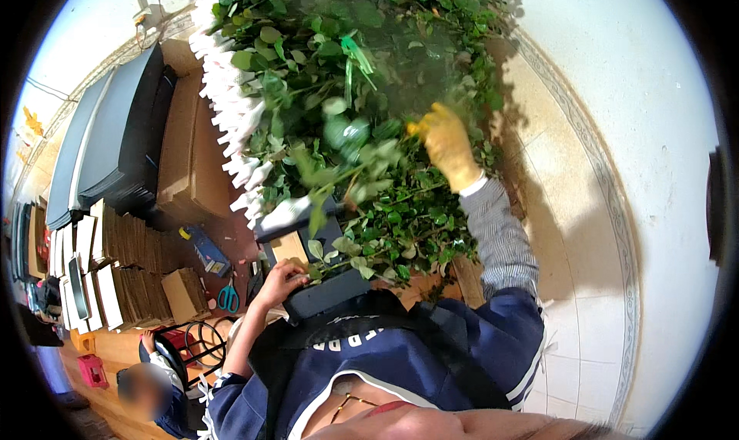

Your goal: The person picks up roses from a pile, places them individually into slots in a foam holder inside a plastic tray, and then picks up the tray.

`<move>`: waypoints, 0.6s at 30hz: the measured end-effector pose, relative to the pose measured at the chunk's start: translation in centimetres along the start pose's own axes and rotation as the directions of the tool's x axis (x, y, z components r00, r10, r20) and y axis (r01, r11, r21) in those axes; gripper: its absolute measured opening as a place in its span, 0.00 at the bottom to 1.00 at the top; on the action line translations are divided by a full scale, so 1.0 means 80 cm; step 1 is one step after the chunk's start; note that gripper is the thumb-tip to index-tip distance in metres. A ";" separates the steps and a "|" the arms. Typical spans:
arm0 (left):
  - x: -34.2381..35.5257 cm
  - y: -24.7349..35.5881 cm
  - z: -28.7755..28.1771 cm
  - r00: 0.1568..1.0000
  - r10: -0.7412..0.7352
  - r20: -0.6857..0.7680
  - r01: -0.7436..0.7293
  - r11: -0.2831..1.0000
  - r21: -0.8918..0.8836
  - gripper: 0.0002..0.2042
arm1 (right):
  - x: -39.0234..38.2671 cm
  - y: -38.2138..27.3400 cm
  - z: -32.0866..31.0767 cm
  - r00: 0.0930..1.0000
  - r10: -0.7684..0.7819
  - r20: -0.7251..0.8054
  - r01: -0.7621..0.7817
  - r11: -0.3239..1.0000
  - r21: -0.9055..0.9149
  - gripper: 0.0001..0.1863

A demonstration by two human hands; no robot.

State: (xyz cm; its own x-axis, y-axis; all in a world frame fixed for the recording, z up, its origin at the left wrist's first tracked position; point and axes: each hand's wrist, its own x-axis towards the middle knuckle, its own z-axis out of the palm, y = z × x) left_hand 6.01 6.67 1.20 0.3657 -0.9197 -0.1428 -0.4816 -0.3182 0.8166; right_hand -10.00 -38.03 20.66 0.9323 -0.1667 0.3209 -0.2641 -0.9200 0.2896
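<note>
My right hand (448, 143), in a yellow glove, is closed at the end of a long leafy stem (362, 170). The stem slants down to the left, blurred, toward a white-wrapped head (289, 210) above a dark box (327, 295). By the box's left side is my bare left hand (283, 283), its fingers curled next to leaves; whatever they grip is hidden. Beyond both hands lies a large heap of leafy stems (416, 232), with white-wrapped ends (242, 124) lined along its left side. Green ribbon (356, 59) lies on the foliage.
Stacks of folded cardboard (127, 263) and tall dark sheets (123, 140) stand at the left. Blue-handled scissors (229, 296) and a blue box (206, 249) lie nearby. Another person (158, 394) is at the lower left. A white wall (654, 132) runs along the right.
</note>
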 end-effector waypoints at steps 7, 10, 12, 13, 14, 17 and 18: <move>-0.006 -0.010 0.005 0.999 -0.028 -0.035 0.026 0.998 -0.051 0.12 | 0.016 0.035 0.036 0.948 0.207 -0.244 -0.154 0.964 0.218 0.12; 0.008 -0.003 0.004 1.000 0.017 -0.025 -0.018 0.998 -0.059 0.12 | 0.047 0.087 0.055 0.879 0.364 -0.306 -0.256 0.905 0.341 0.12; 0.005 -0.008 0.009 0.999 0.029 -0.025 -0.031 0.994 -0.106 0.12 | 0.047 0.095 0.047 0.831 0.327 -0.450 -0.191 0.928 0.321 0.09; -0.004 -0.013 0.009 0.999 0.003 -0.050 -0.011 0.989 -0.149 0.11 | 0.063 0.049 0.017 0.871 0.198 -0.450 -0.120 0.973 0.196 0.08; -0.010 -0.013 0.008 0.998 -0.011 -0.065 0.002 0.991 -0.133 0.10 | 0.072 0.007 -0.018 0.893 0.072 -0.445 -0.048 0.997 0.065 0.08; -0.005 -0.008 0.013 0.994 -0.033 -0.100 0.018 0.988 -0.155 0.09 | 0.030 -0.055 -0.029 0.965 0.148 -0.218 0.001 0.826 0.564 0.05; -0.008 -0.003 0.010 0.993 0.008 -0.121 -0.024 0.991 -0.133 0.08 | 0.016 -0.079 -0.026 0.978 0.156 -0.136 0.062 0.404 0.913 0.04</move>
State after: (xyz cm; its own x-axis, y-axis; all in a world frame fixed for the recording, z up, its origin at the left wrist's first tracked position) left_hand 5.24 7.14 0.67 0.4555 -0.8877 -0.0674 -0.3804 -0.2625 0.8868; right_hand -7.66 -31.64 21.13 0.8375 -0.2582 0.4816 0.1767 -0.7060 -0.6858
